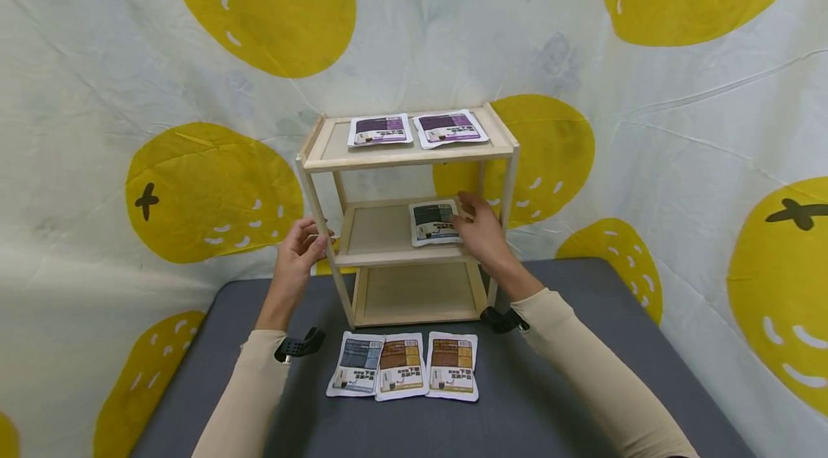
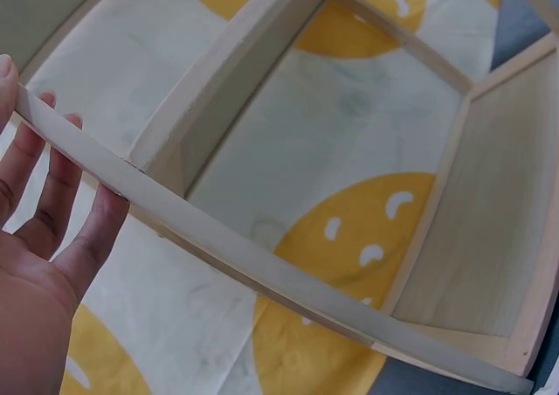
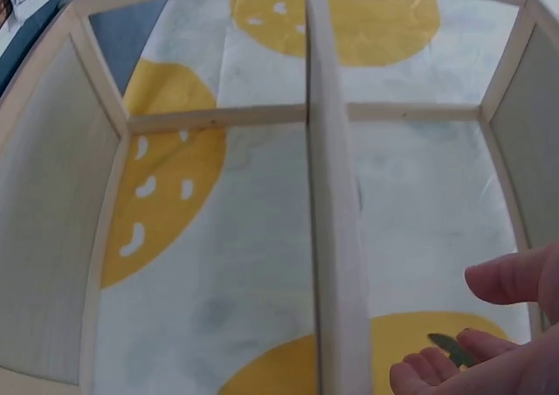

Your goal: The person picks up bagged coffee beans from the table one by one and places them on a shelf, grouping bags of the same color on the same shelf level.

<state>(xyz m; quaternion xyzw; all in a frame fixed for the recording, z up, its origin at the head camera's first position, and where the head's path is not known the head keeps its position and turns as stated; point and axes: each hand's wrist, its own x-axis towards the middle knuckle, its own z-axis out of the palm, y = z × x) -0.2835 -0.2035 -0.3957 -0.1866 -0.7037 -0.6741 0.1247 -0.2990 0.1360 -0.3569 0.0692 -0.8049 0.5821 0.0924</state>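
Note:
A light wooden shelf rack [image 1: 401, 257] stands on the dark table. My left hand [image 1: 299, 249] grips its left front post; in the left wrist view the fingers [image 2: 61, 185] lie behind the post [image 2: 201, 220], with the thumb at its other side. On the middle shelf a dark green-labelled pouch [image 1: 430, 224] lies flat toward the right. My right hand [image 1: 481, 231] is at that pouch's right edge. Thumb and fingers of the right hand [image 3: 489, 343] are apart in the right wrist view, and the pouch does not show there.
Two purple-labelled pouches [image 1: 380, 130] [image 1: 451, 129] lie on the top shelf. In front of the rack, a blue-labelled pouch [image 1: 357, 364] and two orange-brown ones [image 1: 401, 368] [image 1: 452, 368] lie in a row on the table [image 1: 382, 436]. Behind hangs a fruit-patterned cloth [image 1: 414, 34].

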